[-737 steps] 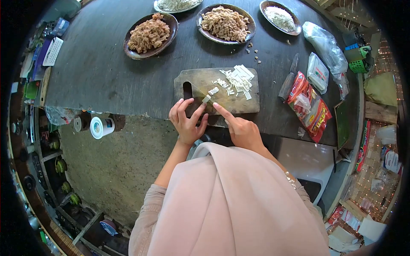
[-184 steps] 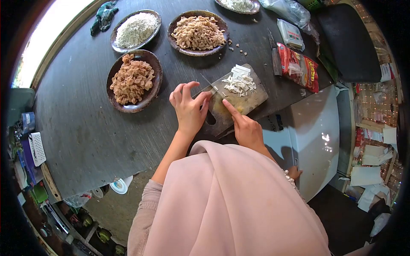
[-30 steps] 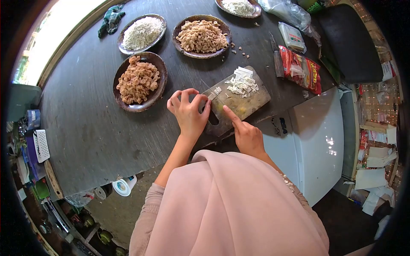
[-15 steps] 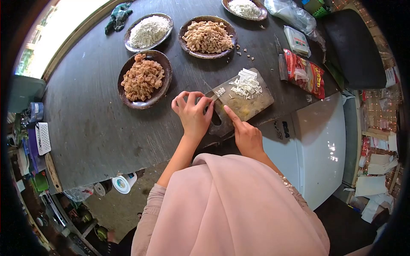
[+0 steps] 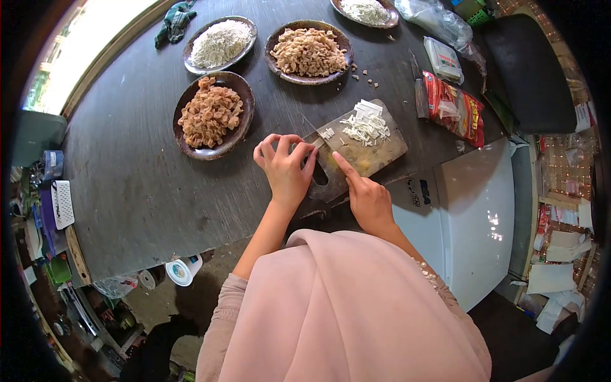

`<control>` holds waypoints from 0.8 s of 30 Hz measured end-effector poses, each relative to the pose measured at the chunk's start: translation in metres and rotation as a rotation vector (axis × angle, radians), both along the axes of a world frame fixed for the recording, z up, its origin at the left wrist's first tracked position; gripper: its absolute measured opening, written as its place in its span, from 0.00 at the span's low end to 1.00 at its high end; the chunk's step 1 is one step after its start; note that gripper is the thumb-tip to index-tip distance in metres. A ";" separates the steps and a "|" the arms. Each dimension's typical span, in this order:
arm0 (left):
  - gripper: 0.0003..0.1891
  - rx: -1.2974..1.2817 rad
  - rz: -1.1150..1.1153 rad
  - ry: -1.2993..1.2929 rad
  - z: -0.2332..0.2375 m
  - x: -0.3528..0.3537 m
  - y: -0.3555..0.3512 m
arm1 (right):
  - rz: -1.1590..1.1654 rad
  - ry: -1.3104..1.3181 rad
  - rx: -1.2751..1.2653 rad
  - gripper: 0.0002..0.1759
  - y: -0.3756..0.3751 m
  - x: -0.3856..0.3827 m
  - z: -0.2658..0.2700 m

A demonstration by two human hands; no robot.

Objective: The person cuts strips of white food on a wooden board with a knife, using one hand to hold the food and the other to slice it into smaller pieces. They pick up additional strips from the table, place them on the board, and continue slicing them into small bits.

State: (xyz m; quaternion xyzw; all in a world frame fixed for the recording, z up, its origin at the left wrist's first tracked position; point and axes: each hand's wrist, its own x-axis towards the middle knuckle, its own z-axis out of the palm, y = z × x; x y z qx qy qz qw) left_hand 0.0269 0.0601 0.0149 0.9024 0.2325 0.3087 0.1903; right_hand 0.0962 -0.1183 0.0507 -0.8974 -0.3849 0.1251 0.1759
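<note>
1. Hand position. The left hand [image 5: 286, 169] rests on the near-left end of the cutting board [image 5: 375, 158], fingers curled and fingertips set just beside the blade. Compared with six seconds ago, when these fingers were raised and spread, they are now tucked down against the board. What lies under the fingertips is hidden, so whether this hand pins a piece cannot be told.

2. Knife. The right hand [image 5: 369, 202] is clenched around the knife [image 5: 312, 130], with the index finger laid straight along the spine. The handle is covered by the hand. Only the thin blade shows, running to the far left over the board. This stance matches the pictures from one second and half a second ago.

3. Cut material. A few small cut pieces [image 5: 327, 133] lie just right of the blade. The larger heap of white strips [image 5: 364, 126] sits at the far right end of the board, in the same place as a second ago.

4. Judgement. Over the last second only the view shifts slightly. The cutting appears to be mid-stroke and proceeding in small slices.

5. Surroundings. The board lies on the dark table [image 5: 146, 178], near a plate of brown snacks [image 5: 211, 116] to its left.
</note>
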 end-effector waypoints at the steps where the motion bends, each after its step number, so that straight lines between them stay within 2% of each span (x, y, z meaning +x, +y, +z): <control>1: 0.06 -0.002 0.000 0.008 0.000 -0.001 0.000 | -0.003 0.016 0.022 0.41 0.000 -0.001 0.003; 15: 0.06 -0.020 -0.009 -0.011 -0.001 -0.002 0.000 | 0.014 0.025 0.075 0.39 -0.002 -0.006 0.000; 21: 0.06 0.010 -0.028 -0.007 -0.001 -0.001 0.005 | -0.005 -0.066 0.016 0.40 0.005 -0.009 -0.002; 24: 0.06 0.024 -0.041 -0.009 0.000 0.000 0.007 | -0.037 0.007 -0.042 0.37 0.008 -0.011 0.002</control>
